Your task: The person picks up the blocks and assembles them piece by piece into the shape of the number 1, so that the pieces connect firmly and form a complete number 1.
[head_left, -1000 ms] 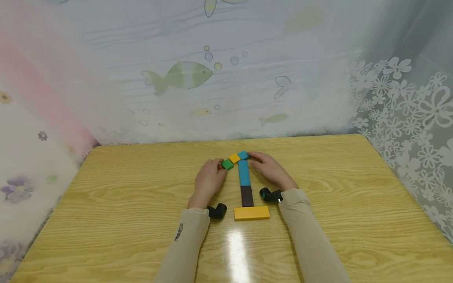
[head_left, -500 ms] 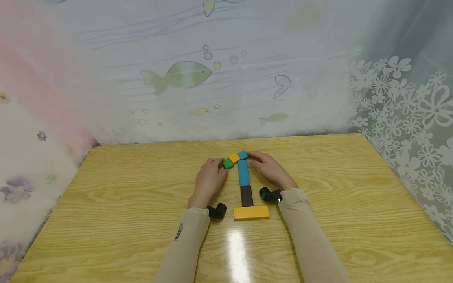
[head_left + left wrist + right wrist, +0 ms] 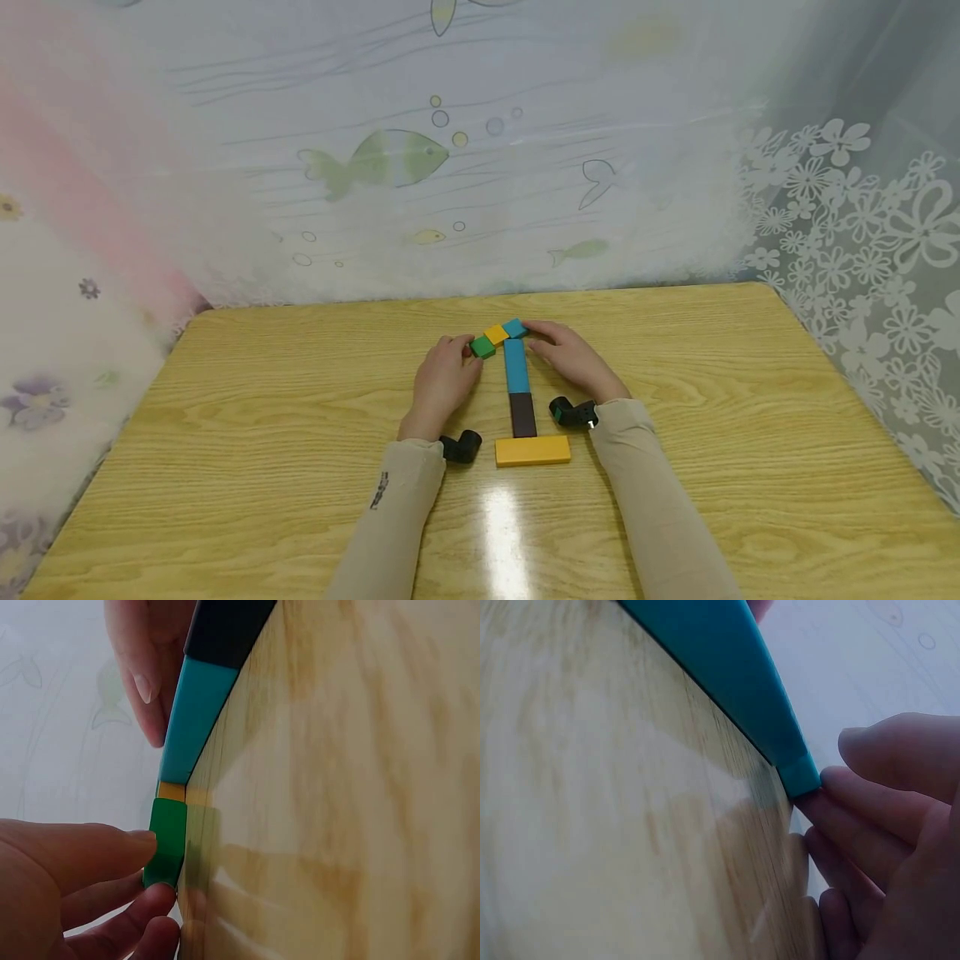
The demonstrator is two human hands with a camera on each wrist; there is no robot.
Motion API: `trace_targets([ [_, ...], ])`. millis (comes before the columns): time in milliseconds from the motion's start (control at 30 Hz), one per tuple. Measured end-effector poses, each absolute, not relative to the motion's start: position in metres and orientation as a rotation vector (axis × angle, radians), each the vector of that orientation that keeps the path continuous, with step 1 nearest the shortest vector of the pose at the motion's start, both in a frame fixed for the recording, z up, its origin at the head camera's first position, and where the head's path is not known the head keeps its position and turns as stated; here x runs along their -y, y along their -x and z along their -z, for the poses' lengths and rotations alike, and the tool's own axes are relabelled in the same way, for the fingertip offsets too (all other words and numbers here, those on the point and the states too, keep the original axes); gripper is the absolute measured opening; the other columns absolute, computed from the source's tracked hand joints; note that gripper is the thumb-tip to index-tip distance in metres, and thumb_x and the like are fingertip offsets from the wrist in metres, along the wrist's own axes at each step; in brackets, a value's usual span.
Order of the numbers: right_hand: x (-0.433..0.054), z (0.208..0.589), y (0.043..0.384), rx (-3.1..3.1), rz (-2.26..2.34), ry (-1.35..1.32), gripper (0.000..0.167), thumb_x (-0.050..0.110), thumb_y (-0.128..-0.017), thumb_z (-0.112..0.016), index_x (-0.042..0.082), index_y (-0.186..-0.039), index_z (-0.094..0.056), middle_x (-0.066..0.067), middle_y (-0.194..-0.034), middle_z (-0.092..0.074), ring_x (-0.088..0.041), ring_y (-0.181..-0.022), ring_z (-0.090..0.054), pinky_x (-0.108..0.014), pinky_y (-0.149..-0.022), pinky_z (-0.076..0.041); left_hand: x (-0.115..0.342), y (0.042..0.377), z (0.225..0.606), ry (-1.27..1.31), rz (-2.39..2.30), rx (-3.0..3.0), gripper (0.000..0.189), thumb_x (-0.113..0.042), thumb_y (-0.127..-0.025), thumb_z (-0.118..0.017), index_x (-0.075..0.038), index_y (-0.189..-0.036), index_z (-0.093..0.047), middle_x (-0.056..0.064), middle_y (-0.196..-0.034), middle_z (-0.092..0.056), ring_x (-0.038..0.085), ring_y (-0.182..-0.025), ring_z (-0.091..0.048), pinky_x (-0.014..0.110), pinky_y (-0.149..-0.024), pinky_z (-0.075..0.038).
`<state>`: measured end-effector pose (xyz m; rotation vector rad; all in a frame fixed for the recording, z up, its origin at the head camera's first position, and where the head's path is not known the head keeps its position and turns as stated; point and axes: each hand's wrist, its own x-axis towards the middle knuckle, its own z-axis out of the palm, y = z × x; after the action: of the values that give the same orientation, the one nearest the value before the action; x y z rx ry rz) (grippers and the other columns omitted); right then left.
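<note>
My left hand (image 3: 444, 379) pinches a small green block (image 3: 483, 347) between thumb and fingers; the left wrist view shows the thumb on one face of the green block (image 3: 166, 844). A small yellow block (image 3: 496, 335) and a small blue block (image 3: 514, 327) continue from it in a slanting row. Fingertips of my right hand (image 3: 573, 358) touch the end of the small blue block (image 3: 800, 778), with the thumb held apart. Below this row stand a long blue block (image 3: 517, 367), a dark block (image 3: 523, 415) and, crosswise, a long yellow block (image 3: 533, 451).
All the blocks lie on a wood-grain table (image 3: 262, 433). A patterned curtain (image 3: 510, 208) hangs behind its far edge. Each wrist carries a black camera, the left camera (image 3: 463, 447) and the right camera (image 3: 572, 412) both close beside the column of blocks.
My left hand has nudged the green block slightly right, closer against the small yellow block. The right hand and the other blocks stay practically where they were.
</note>
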<state>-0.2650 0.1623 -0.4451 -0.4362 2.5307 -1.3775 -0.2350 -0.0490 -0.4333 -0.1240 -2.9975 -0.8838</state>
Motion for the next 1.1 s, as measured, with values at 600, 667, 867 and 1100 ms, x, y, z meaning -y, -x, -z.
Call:
trace_targets([
  [600,-0.156,0.446,0.269,-2.514,1.366,0.438,0.043,0.030,-0.095,-0.043,0.021,-0.136,-0.037,0.001,-0.138,-0.034,-0.021,-0.129,-0.027,-0.041,-0.101,-0.024,0.056,0.235,0.433,0.050,0.953,2.993,0.036,-0.026,-0.086,-0.052,-0.010,-0.118,-0.054,0.001,-0.093,-0.051,0.017,-0.082,-0.046,0.033,-0.072,-0.040],
  [667,-0.156,0.447,0.271,-2.529,1.370,0.438,0.043,0.030,-0.095,-0.043,0.020,-0.136,-0.038,0.002,-0.138,-0.035,-0.020,-0.128,-0.027,-0.041,-0.101,-0.024,0.056,0.237,0.433,0.052,0.971,2.988,0.036,-0.027,-0.086,-0.051,-0.010,-0.118,-0.054,0.000,-0.092,-0.050,0.017,-0.082,-0.046,0.032,-0.072,-0.039],
  [867,-0.157,0.455,0.273,-2.494,1.456,0.426,0.046,0.027,-0.095,-0.044,0.016,-0.138,-0.033,0.004,-0.136,-0.038,-0.018,-0.128,-0.029,-0.040,-0.101,-0.025,0.056,0.241,0.440,0.025,1.037,2.997,0.039,-0.030,-0.086,-0.051,-0.010,-0.120,-0.052,0.000,-0.090,-0.049,0.017,-0.082,-0.045,0.032,-0.073,-0.038],
  [1100,-0.163,0.464,0.271,-2.469,1.522,0.405,0.048,0.029,-0.096,-0.041,0.017,-0.140,-0.027,0.004,-0.135,-0.039,-0.019,-0.126,-0.032,-0.042,-0.100,-0.026,0.066,0.243,0.443,0.019,1.097,2.978,0.045,-0.032,-0.089,-0.051,-0.013,-0.129,-0.046,0.001,-0.094,-0.055,0.018,-0.081,-0.052,0.036,-0.073,-0.043],
])
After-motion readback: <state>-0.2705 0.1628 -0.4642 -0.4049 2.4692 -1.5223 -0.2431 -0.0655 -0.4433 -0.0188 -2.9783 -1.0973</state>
